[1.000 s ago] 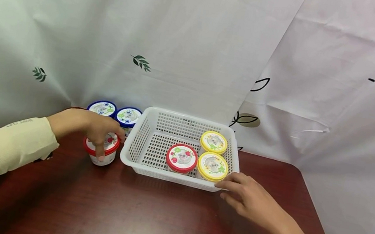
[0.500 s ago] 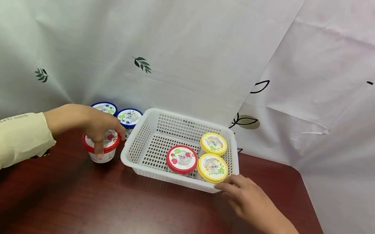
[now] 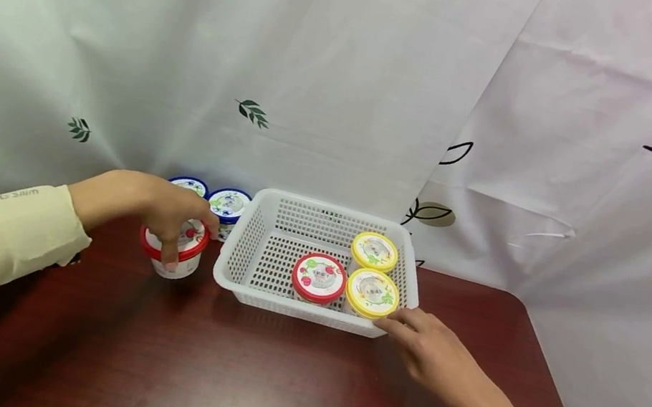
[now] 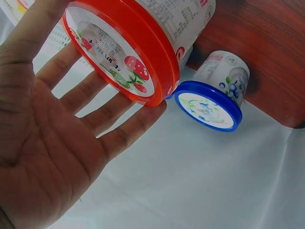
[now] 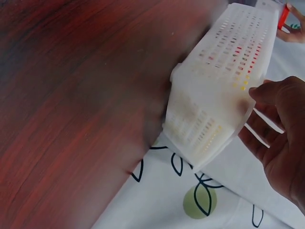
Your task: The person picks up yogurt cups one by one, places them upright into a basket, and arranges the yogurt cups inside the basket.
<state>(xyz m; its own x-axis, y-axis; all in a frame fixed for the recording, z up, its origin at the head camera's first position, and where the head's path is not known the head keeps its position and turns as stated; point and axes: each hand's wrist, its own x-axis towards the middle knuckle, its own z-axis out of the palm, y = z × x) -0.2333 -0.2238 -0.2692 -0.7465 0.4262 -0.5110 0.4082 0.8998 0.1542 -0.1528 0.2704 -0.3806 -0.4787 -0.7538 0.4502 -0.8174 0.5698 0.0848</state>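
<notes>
My left hand (image 3: 164, 208) grips a white tub with a red lid (image 3: 193, 238) from above, thumb at the near side and fingers across the far rim. Strawberries are printed on that lid, seen close in the left wrist view. The tub is left of a white perforated plastic basket (image 3: 256, 300). At the basket's near right corner, my right hand (image 3: 437, 350) pinches the rim between thumb and fingers. Inside the basket sit another red-lidded tub (image 3: 319, 279) and two yellow-lidded tubs, one nearer (image 3: 372, 292) and one farther (image 3: 374, 251).
Two blue-lidded tubs, one left (image 3: 190, 185) and one right (image 3: 229, 204), stand behind my left hand, beside the basket. The dark red-brown table (image 3: 268, 382) ends at a white patterned cloth (image 3: 352, 92) hung behind and at the sides.
My left hand and the red-lidded tub have shifted slightly left and away from me. The right hand keeps its place at the basket corner, its fingers drawn closer to the rim.
</notes>
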